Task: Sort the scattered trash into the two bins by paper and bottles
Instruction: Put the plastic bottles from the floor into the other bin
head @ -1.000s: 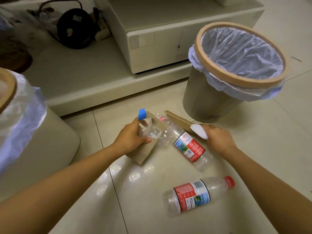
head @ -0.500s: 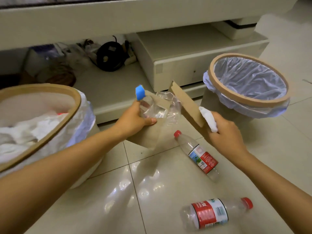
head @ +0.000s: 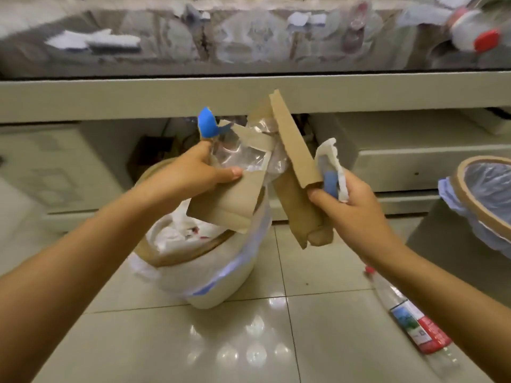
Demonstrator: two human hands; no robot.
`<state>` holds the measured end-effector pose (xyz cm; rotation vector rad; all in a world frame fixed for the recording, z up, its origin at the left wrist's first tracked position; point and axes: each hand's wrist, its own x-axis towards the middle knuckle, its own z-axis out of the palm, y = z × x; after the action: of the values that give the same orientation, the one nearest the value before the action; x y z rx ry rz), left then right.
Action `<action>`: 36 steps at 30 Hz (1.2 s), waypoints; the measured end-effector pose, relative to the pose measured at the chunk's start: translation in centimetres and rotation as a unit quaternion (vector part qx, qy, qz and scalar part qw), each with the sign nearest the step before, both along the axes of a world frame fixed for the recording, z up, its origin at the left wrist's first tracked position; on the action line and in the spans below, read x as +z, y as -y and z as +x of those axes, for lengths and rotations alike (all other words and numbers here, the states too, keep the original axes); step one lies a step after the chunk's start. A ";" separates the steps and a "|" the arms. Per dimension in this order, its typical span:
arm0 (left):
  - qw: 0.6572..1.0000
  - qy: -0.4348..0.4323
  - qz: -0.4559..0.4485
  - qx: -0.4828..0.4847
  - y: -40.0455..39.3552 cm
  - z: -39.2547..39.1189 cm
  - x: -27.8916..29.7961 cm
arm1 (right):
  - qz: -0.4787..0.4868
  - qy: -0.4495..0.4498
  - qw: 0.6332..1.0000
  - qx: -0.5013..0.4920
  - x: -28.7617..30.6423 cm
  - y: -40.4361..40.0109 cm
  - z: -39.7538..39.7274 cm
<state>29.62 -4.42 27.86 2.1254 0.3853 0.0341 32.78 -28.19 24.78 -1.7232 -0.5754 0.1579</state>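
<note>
Left hand (head: 190, 175) gripped crushed bottle (head: 240, 154) plus card (head: 229, 200), right hand (head: 351, 205) clutched card strip (head: 293, 150) and tissue (head: 330, 154) (floor bottle (head: 414, 322) half hidden by arm), shelf clutter blurred

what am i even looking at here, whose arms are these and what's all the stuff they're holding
There is no machine here. These are a person's two bare arms, filmed by a wide-angle camera worn on their head, looking forward and down. That is why the arms reach in from the bottom corners.

The left hand grips a torn piece of brown cardboard together with a crushed clear plastic bottle with a blue cap. The right hand grips a long folded strip of brown cardboard and a crumpled white tissue.

Below the hands stands a beige round bin with a plastic liner, with white paper inside. A second lined bin is at the right edge. A clear bottle with a red and white label lies on the glossy tiled floor.
</note>
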 end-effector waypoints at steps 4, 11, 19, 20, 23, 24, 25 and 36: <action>0.998 -0.006 -0.029 0.051 -5.7 -1.1 0.1 | 0.027 -0.049 0.998 0.020 0.5 -6.8 -0.1; 0.989 -0.121 0.067 0.044 -9.9 -0.2 -4.7 | -0.058 0.007 0.998 -0.034 -3.4 -15.5 0.0; 0.853 -0.164 0.495 0.019 -8.8 1.3 -4.7 | -0.374 0.134 0.915 0.070 -4.7 -17.9 2.3; 0.846 -0.136 0.514 0.030 -8.9 1.4 -4.6 | -0.351 0.114 0.929 0.038 -4.4 -17.8 2.3; 0.884 -0.017 0.465 0.054 -9.8 1.8 -4.7 | -0.221 0.032 0.974 -0.038 -3.9 -17.7 2.8; 0.899 0.015 0.434 0.055 -10.1 2.0 -4.8 | -0.169 0.011 0.984 -0.052 -3.8 -17.9 3.1; 0.914 0.030 0.402 0.055 -10.3 2.1 -5.0 | -0.140 0.002 0.988 -0.065 -3.8 -18.1 3.5; 0.840 -0.272 0.414 -0.221 -8.9 1.6 -9.9 | -0.517 -0.006 0.839 0.168 -4.6 -18.7 2.2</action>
<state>31.27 4.43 17.92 3.0303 0.1981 -0.8283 35.01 -9.47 20.19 -2.6368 -0.8662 0.8589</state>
